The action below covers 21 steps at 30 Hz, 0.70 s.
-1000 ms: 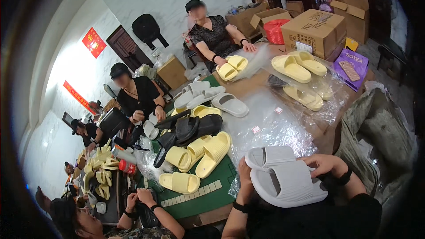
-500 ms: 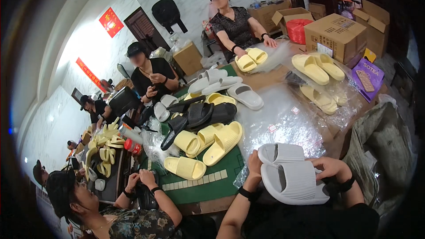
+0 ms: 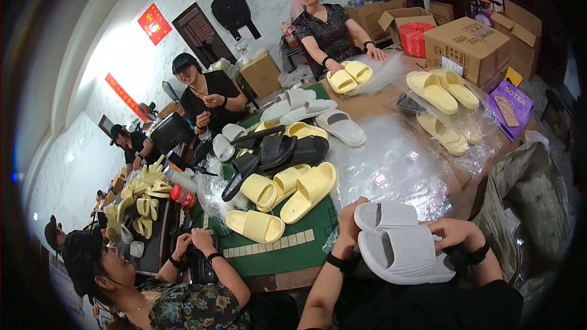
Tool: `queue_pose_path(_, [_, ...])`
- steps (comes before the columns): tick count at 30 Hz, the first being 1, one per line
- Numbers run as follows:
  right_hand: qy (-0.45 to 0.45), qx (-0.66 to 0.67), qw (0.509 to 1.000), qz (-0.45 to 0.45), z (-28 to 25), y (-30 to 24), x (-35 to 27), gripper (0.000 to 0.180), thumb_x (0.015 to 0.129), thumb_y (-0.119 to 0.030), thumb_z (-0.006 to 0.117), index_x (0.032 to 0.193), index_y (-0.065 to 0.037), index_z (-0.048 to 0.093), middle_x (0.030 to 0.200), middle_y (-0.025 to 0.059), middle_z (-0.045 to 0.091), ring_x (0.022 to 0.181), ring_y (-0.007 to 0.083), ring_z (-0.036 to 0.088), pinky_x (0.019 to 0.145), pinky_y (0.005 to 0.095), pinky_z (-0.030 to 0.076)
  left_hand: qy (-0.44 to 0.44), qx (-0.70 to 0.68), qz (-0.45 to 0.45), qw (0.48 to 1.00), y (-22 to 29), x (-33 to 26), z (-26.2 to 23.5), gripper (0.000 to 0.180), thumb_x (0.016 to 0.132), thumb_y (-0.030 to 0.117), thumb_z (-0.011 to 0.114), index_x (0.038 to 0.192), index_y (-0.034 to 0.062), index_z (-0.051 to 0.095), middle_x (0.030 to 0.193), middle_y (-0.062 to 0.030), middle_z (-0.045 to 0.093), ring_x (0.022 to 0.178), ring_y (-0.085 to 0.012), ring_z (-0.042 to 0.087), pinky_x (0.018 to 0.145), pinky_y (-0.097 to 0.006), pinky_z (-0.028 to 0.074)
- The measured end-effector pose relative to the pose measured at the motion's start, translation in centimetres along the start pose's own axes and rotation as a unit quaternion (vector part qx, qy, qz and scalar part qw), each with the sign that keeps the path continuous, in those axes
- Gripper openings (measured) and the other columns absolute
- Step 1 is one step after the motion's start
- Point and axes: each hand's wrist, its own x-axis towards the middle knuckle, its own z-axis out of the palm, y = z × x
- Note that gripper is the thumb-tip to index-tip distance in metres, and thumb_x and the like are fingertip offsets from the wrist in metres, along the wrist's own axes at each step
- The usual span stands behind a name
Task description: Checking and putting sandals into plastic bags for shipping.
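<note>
I hold a pair of white slide sandals (image 3: 400, 250) stacked soles up just above my lap at the table's near edge. My left hand (image 3: 350, 220) grips their left side. My right hand (image 3: 452, 235) clasps their right side, fingers curled over the upper sandal. Both wrists wear black bands. A sheet of clear plastic bags (image 3: 391, 159) lies on the table just beyond the sandals.
Yellow (image 3: 309, 190), black (image 3: 287, 150) and white (image 3: 339, 127) sandals are piled on the green-topped table (image 3: 287, 253). Other people sit around it: one at lower left (image 3: 183, 287), one at the far side with yellow sandals (image 3: 348, 76). Cardboard boxes (image 3: 468, 46) stand at right, a grey sack (image 3: 526, 201) beside me.
The view has swung slightly, so the table and people sit further right and lower. My hands still hold the white sandals in the same grip, now a little lower in the picture.
</note>
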Motion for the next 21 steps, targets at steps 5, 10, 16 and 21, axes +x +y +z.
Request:
queue_pose_path(5, [0.022, 0.038, 0.999, 0.013, 0.5, -1.2, 0.3, 0.048, 0.079, -0.005, 0.071, 0.123, 0.005, 0.055, 0.133, 0.0136, 0.048, 0.126, 0.0239, 0.041, 0.105, 0.0354, 0.03, 0.072, 0.165, 0.157, 0.971, 0.8, 0.6, -1.0, 0.015, 0.079, 0.015, 0.064, 0.09, 0.0047, 0.06, 0.08, -0.0157, 0.066, 0.073, -0.033, 0.064, 0.063, -0.035, 0.048])
queue_pose_path(10, [0.027, 0.043, 0.999, -0.002, 0.4, -0.7, -0.1, 0.05, 0.078, -0.003, 0.071, 0.124, 0.005, 0.054, 0.133, 0.0132, 0.048, 0.126, 0.0232, 0.041, 0.105, 0.035, 0.03, -0.024, 0.016, 0.117, 0.993, 0.1, 0.8, -1.1, 0.013, 0.08, 0.01, 0.063, 0.09, 0.0036, 0.06, 0.083, -0.0167, 0.067, 0.079, -0.0316, 0.066, 0.067, -0.035, 0.049])
queue_pose_path(16, [0.021, 0.076, 0.997, -0.013, 0.5, -0.1, 0.1, 0.052, 0.078, -0.004, 0.071, 0.125, 0.005, 0.053, 0.133, 0.0123, 0.048, 0.124, 0.0225, 0.042, 0.104, 0.035, 0.031, 0.036, -0.005, 0.036, 0.999, 1.0, 0.8, -0.7, 0.013, 0.085, 0.014, 0.062, 0.091, 0.0021, 0.06, 0.089, -0.0182, 0.067, 0.077, -0.0279, 0.066, 0.067, -0.035, 0.049])
queue_pose_path(21, [0.029, 0.104, 0.994, 0.01, 0.9, -0.4, -0.2, 0.049, 0.077, -0.005, 0.069, 0.123, 0.005, 0.054, 0.134, 0.0146, 0.047, 0.13, 0.0253, 0.037, 0.108, 0.036, 0.026, 0.136, -0.019, 0.021, 0.99, 1.5, 1.0, 0.6, 0.015, 0.087, 0.016, 0.062, 0.092, 0.002, 0.06, 0.092, -0.0181, 0.067, 0.08, -0.0321, 0.063, 0.071, -0.035, 0.049])
